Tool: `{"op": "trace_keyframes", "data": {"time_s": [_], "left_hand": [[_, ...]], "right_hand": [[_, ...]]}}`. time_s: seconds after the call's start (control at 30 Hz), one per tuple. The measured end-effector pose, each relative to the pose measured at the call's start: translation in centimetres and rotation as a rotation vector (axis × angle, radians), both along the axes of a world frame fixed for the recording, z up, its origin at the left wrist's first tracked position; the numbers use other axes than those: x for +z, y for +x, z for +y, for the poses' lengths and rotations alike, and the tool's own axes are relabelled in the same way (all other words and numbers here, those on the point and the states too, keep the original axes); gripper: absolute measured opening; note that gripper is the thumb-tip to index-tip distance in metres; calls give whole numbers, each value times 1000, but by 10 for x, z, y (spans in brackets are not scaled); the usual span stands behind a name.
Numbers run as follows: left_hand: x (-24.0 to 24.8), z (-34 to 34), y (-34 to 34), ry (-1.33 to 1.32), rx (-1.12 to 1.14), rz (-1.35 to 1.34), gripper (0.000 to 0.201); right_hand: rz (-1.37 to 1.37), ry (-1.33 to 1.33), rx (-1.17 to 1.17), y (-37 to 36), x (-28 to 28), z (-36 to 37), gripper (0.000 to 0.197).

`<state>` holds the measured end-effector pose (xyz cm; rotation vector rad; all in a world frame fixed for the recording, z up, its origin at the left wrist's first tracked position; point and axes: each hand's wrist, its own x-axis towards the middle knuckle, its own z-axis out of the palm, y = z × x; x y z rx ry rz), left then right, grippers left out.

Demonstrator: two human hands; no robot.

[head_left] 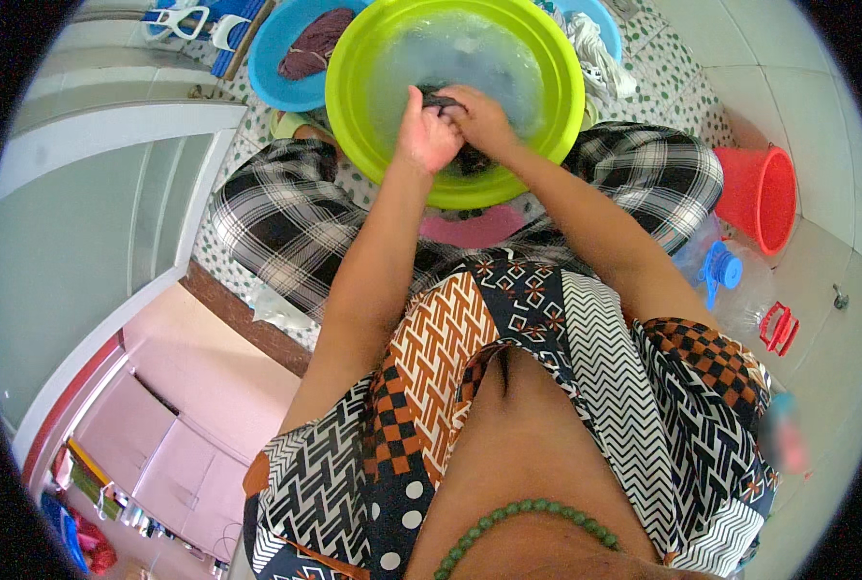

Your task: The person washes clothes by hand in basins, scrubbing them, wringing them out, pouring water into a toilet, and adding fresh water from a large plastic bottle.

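A large yellow-green basin [342, 116] of cloudy, sudsy water stands in front of me between my knees. Over its near half my two hands meet on a dark wet cloth [472, 160]. My left hand [428, 133] is turned palm up, its thumb raised and its fingers curled against the cloth. From the right, my right hand [479, 121] closes over the same cloth, fingers bent toward the left hand. Part of the cloth hangs below the hands toward the water. Its exact kind cannot be made out.
A blue basin [267, 77] holding a maroon cloth [317, 44] stands at the far left. Another blue basin [605, 29] with white cloth [593, 60] is far right. At right are a red bucket [740, 198] and clear plastic jugs [740, 304]. A door [112, 213] stands left.
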<state>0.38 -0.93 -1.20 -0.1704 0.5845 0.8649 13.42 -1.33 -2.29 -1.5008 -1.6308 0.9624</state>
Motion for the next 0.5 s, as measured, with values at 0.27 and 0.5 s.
{"op": "trace_keyframes", "data": {"time_s": [0.27,0.5], "left_hand": [[-1,-9,-11,-51,-2,157,65],[-64,0,-31,-171,-152,-352,38]], "right_hand": [[-82,157,154,-31,72,-40,23],[-172,382,299,-44,90,-66,19]]}}
